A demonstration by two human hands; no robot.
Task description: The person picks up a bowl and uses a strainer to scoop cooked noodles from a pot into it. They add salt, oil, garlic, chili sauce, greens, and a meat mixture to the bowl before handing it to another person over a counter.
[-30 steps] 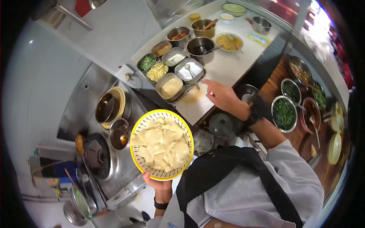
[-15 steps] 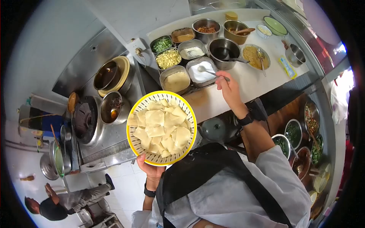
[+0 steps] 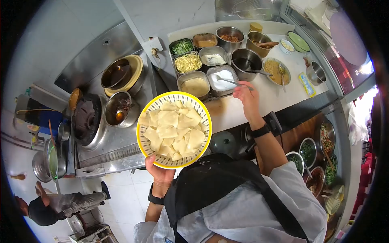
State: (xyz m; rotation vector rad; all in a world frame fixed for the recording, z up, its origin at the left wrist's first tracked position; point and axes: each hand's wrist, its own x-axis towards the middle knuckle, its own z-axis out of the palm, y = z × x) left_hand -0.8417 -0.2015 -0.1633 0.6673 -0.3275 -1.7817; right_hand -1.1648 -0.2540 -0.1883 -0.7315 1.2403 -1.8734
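A yellow-rimmed bowl (image 3: 141,150) full of flat pale dough pieces (image 3: 168,118) rests in my left hand (image 3: 161,173), whose thumb presses on the near rim. My right hand (image 3: 247,99) grips the handle of a metal spoon (image 3: 234,82). The spoon's head dips into white powder (image 3: 223,81) in a square metal container. Beside that container are a tub of tan powder (image 3: 195,86), a tub of chopped yellowish pieces (image 3: 188,63) and a pot of dark liquid (image 3: 246,60) with a ladle.
On the left are a stove burner (image 3: 86,121) and a metal bowl (image 3: 121,109). A plate of tan food (image 3: 276,67) sits at the counter's right. Bowls of chopped greens (image 3: 308,152) stand at the lower right. Another person (image 3: 44,210) is at the lower left.
The spoon's head has gone from above the white powder down into it. The view has shifted slightly, and the bowl stays in my left hand.
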